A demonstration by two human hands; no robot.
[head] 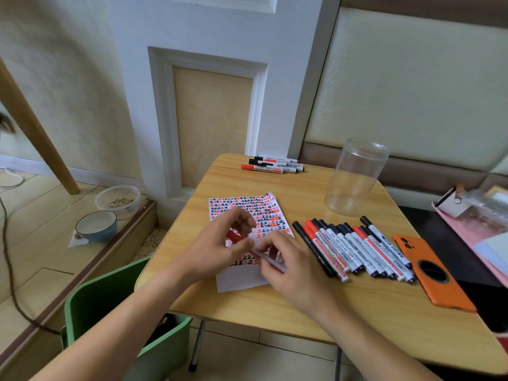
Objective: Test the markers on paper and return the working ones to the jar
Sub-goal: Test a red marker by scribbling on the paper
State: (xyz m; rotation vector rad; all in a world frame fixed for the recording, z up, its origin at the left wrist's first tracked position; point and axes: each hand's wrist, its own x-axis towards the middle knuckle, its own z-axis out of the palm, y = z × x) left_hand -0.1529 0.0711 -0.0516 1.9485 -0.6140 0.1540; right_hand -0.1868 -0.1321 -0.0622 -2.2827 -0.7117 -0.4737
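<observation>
Mid-frame, left hand (pixel 217 243) fingers pinch red cap, right hand (pixel 288 259) fingers clamped on marker (pixel 270 261) over paper (pixel 242 283); a slip could smear ink.

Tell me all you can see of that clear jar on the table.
The jar is a see-through cylinder, plastic by its look, with a ridged rim at its open top and no lid. It stands upright on the wooden table, empty, beyond the row of markers. Neither hand touches it.
</observation>
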